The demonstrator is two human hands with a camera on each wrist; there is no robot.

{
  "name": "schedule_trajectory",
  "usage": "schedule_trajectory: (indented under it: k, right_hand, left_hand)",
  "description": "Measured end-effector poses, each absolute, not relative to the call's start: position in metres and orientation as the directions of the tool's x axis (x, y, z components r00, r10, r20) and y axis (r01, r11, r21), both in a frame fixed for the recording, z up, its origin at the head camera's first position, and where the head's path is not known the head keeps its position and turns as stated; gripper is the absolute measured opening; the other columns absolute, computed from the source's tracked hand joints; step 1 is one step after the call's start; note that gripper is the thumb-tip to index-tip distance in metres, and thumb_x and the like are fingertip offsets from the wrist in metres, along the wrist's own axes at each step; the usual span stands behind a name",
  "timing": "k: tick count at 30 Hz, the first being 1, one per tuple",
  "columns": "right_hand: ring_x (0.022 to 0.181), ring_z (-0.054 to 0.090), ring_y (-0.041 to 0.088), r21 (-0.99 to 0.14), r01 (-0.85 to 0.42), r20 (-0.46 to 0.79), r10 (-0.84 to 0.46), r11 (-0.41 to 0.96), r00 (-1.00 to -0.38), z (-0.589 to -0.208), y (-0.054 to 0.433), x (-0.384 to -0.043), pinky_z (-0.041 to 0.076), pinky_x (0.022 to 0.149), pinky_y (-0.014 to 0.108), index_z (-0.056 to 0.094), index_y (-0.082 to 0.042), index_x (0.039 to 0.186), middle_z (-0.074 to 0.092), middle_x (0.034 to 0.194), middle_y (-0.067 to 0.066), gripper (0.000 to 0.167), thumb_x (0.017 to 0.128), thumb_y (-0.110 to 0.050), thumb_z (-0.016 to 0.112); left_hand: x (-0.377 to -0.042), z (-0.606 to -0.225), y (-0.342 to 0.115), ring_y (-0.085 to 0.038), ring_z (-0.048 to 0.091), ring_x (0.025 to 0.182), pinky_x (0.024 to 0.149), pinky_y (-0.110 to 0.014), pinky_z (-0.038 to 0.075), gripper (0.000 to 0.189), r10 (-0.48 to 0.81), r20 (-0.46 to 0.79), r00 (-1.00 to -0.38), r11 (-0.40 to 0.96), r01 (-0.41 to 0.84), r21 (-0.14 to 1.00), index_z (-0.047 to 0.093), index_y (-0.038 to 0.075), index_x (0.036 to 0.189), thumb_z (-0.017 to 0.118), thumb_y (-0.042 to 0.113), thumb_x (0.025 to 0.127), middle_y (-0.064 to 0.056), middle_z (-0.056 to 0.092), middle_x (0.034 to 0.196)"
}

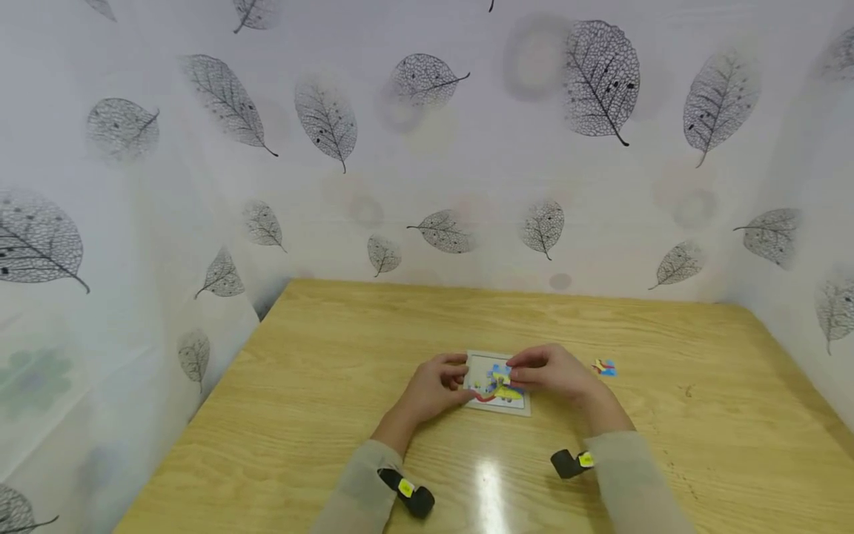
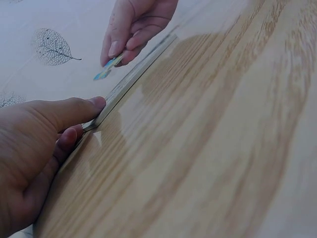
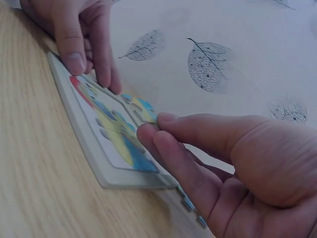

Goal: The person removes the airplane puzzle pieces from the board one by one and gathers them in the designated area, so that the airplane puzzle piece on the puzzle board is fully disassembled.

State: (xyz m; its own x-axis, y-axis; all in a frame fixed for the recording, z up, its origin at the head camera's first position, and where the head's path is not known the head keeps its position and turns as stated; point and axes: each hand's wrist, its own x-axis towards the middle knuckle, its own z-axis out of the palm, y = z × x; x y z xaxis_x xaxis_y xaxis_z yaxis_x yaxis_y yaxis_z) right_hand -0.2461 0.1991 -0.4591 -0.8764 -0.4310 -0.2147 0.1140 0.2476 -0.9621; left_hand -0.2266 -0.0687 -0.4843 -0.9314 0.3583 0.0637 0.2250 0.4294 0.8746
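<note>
A shallow puzzle board (image 1: 480,365) lies on the table, its lower part filled with colourful picture pieces. At its left edge my left hand (image 1: 437,386) holds the board, thumb along the near corner and fingers farther up the side. My right hand (image 1: 550,371) pinches a blue and yellow puzzle piece (image 2: 106,71) between thumb and fingertips. That piece is tilted and raised above the board, as the left wrist view shows. In the right wrist view, my right fingers hide part of the piece (image 3: 143,105).
To the right of the board, another blue, yellow and red puzzle portion (image 1: 605,367) lies on the wooden table (image 1: 347,334). A leaf-printed curtain (image 1: 467,170) surrounds the table's back and sides. Dark camera mounts (image 1: 419,501) sit on both wrists.
</note>
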Motion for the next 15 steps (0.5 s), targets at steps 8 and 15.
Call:
schedule_trajectory:
  k: [8, 15]
  right_hand:
    - [0.095, 0.072, 0.016, -0.954, 0.152, -0.250, -0.405, 0.258, -0.880, -0.455, 0.222, -0.245, 0.058, 0.086, 0.031, 0.062, 0.011, 0.125, 0.068, 0.111, 0.011, 0.040, 0.092, -0.011, 0.072]
    - [0.097, 0.070, 0.014, -0.939, 0.164, -0.268, -0.348, 0.301, -0.898, -0.452, 0.242, -0.244, 0.059, 0.085, 0.030, 0.063, 0.009, 0.126, 0.066, 0.121, 0.015, 0.043, 0.091, -0.014, 0.073]
  left_hand:
    - [-0.227, -0.485, -0.067, -0.008, 0.058, 0.087, 0.075, -0.019, 0.050, 0.051, 0.359, 0.062, -0.931, 0.436, 0.226, 0.871, 0.067, 0.002, 0.127, 0.084, 0.020, 0.082, -0.004, 0.063, 0.131]
    - [-0.226, -0.484, -0.069, -0.009, 0.058, 0.089, 0.076, -0.019, 0.050, 0.051, 0.361, 0.060, -0.930, 0.444, 0.228, 0.867, 0.067, 0.003, 0.128, 0.083, 0.022, 0.083, -0.003, 0.062, 0.134]
